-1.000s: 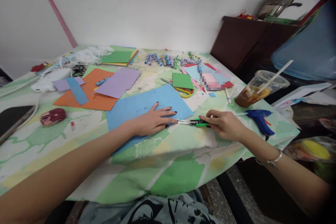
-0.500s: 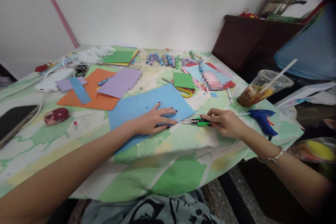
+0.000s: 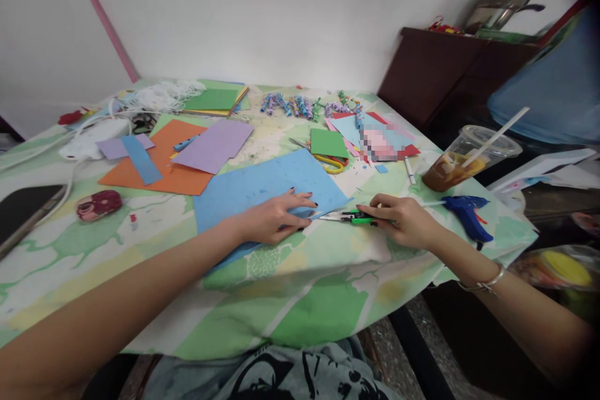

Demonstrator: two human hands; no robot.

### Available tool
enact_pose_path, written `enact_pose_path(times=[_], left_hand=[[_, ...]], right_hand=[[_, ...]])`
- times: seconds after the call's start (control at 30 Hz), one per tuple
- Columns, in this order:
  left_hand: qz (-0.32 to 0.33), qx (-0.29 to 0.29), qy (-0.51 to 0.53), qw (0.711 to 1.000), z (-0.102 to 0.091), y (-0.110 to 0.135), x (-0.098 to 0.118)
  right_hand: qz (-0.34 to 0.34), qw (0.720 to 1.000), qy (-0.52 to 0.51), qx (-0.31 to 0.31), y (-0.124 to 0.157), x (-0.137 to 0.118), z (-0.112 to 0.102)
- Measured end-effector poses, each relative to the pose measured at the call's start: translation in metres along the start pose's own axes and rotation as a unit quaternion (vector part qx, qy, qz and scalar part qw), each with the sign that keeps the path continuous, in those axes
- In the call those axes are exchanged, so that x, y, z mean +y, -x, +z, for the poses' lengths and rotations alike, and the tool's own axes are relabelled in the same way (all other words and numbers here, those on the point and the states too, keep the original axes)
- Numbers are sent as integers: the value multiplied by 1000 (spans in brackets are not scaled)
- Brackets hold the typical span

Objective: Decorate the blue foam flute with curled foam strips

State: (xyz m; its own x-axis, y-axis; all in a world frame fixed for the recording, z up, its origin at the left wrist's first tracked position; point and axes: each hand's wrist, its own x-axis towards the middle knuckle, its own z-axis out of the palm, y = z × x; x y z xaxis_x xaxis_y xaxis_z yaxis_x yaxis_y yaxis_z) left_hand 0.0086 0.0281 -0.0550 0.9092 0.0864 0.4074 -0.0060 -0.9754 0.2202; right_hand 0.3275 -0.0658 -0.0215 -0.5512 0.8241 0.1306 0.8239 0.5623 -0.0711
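Note:
A large sheet of blue paper (image 3: 253, 184) lies on the table before me. My left hand (image 3: 276, 215) rests on its right part near the front edge, fingers apart and slightly bent. Beside those fingertips is the thin blade of a green and black utility knife (image 3: 360, 217). My right hand (image 3: 403, 220) is closed around the knife's handle, low over the tablecloth. The blade points left and meets the paper's edge, where a narrow blue sliver shows. Whether the tip is under the paper I cannot tell.
Behind the blue sheet lie scissors (image 3: 330, 164), green paper (image 3: 328, 143), purple paper (image 3: 215, 147) and orange paper (image 3: 187, 184). To the right are a blue glue gun (image 3: 470, 215), a marker (image 3: 410, 170) and an iced drink (image 3: 452, 169). A phone (image 3: 25, 215) lies at the left.
My left fingers have drawn in and bent a little; they were spread flatter before. The blue paper's edge by the blade looks slightly raised. The right hand keeps the knife almost where it was.

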Motion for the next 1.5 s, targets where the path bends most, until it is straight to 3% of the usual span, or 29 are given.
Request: enact_pose_path(times=[0.4,0.87,1.5], left_hand=[[-2,28,21,999,3,2,-3],[8,63,76,995,-3,-1,-1],[-4,76,89,993,-3,-2,-1]], right_hand=[[-32,999,12,-1,-13,-8,0],[-20,1000,4,1,0,0,-1],[-49,998,37,3,-13,-25,2]])
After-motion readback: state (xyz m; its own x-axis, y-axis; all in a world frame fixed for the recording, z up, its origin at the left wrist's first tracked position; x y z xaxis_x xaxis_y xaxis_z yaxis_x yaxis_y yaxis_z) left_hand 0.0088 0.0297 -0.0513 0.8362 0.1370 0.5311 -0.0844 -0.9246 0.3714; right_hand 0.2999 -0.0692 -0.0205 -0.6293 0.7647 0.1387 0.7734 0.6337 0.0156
